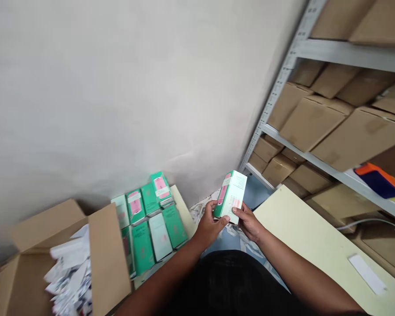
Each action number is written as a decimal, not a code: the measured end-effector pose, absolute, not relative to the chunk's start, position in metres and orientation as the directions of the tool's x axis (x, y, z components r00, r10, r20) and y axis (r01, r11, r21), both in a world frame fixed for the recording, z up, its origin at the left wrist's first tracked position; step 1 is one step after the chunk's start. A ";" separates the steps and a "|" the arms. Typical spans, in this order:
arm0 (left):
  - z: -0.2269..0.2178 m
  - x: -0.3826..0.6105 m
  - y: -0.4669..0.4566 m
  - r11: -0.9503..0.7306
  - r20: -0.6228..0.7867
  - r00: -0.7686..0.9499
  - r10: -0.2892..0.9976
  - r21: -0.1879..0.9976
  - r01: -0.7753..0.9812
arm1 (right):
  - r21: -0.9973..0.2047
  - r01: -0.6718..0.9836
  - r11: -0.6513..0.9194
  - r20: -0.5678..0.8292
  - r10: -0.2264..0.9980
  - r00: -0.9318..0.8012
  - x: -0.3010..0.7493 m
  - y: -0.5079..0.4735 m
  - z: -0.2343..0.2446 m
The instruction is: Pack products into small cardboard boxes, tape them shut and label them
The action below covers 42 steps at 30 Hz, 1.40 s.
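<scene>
Between my two hands is a small green and white carton (pixel 236 193) with a pink panel on its green side. It is held up in front of me, slightly tilted. My left hand (pixel 210 223) grips its lower left side, with the thumb near the bottom edge. From the lower right, my right hand (pixel 248 221) closes on it, thumb on the white face. To the left, several similar green cartons (pixel 142 245) stand in rows on a pale table (pixel 184 204), some showing pink panels and some white faces.
An open cardboard box (pixel 108 256) with crumpled white papers (pixel 74 267) stands at the left. At right is a pale tabletop (pixel 292 224) with a white strip-like object (pixel 368 274). Behind it, a metal shelf (pixel 345 52) holds several brown boxes (pixel 316 123). Paper scraps (pixel 202 208) litter the floor.
</scene>
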<state>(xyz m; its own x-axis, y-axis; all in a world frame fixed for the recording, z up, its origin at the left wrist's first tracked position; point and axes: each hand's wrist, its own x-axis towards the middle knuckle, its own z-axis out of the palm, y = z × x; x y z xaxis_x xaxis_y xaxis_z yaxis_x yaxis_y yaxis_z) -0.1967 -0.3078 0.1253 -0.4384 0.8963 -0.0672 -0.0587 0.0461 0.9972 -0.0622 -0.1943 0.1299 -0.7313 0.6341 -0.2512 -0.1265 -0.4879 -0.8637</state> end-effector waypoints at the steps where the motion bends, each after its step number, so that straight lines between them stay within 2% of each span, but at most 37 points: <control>1: 0.125 -0.185 -0.292 0.078 -0.089 -0.428 0.899 0.996 -0.042 | -0.860 -0.130 -0.494 -0.264 0.647 -0.716 -0.046 -0.185 0.127; 5: 0.123 -0.130 -0.225 0.206 -0.208 -0.404 0.891 0.977 -0.050 | -0.865 0.017 -0.501 -0.404 0.676 -0.617 0.030 -0.145 0.112; 7: 0.122 -0.100 -0.193 0.258 -0.281 -0.350 0.894 0.960 -0.110 | -0.892 0.126 -0.434 -0.437 0.754 -0.490 0.074 -0.123 0.102; 9: 0.120 -0.070 -0.162 0.351 -0.378 -0.275 0.884 0.925 -0.145 | -0.914 0.221 -0.341 -0.398 0.863 -0.312 0.119 -0.103 0.090; 12: 0.116 -0.029 -0.120 0.501 -0.508 -0.172 0.844 0.861 -0.085 | -0.897 0.411 -0.163 -0.235 0.963 -0.131 0.184 -0.078 0.069; 15: 0.111 0.007 -0.081 0.600 -0.597 -0.060 0.800 0.796 0.076 | -0.774 0.627 0.092 -0.053 0.977 -0.209 0.239 -0.061 0.049; 18: 0.107 0.037 -0.043 0.622 -0.647 0.026 0.762 0.742 0.249 | -0.630 0.753 0.191 -0.067 0.952 -0.298 0.272 -0.054 0.033; 20: 0.106 0.055 -0.019 0.552 -0.629 0.054 0.776 0.717 0.426 | -0.590 0.791 0.164 -0.142 0.943 -0.301 0.281 -0.052 0.026; 23: 0.102 0.082 0.010 0.280 -0.535 0.132 0.835 0.617 0.735 | -0.626 0.772 0.108 -0.198 0.936 -0.291 0.285 -0.048 0.016; 26: 0.096 0.104 0.027 0.026 -0.445 0.248 0.860 0.524 0.852 | -0.703 0.710 0.026 -0.251 0.926 -0.283 0.288 -0.040 0.003; 31: 0.079 0.106 0.037 -0.304 -0.219 0.528 0.821 0.614 0.728 | -0.786 0.595 -0.170 -0.299 0.946 -0.124 0.302 -0.025 -0.025; 33: 0.069 0.096 0.042 -0.432 -0.160 0.622 0.766 0.588 0.683 | -0.795 0.567 -0.216 -0.306 0.950 -0.068 0.303 -0.020 -0.032; 37: 0.052 0.084 0.057 -0.620 -0.142 0.757 0.637 0.490 0.613 | -0.805 0.526 -0.273 -0.327 0.945 -0.010 0.294 -0.018 -0.030; 42: 0.059 0.099 0.073 -0.718 -0.127 0.852 0.508 0.485 0.500 | -0.822 0.462 -0.333 -0.337 0.938 0.078 0.277 -0.031 -0.013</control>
<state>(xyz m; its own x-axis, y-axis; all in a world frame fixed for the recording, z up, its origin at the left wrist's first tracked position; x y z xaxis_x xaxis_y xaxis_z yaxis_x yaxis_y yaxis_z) 0.0987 0.0733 0.0588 0.8520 0.5079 -0.1266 0.4998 -0.7175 0.4851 0.2773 -0.0315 -0.0127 0.0779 0.9384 -0.3367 0.4618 -0.3333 -0.8220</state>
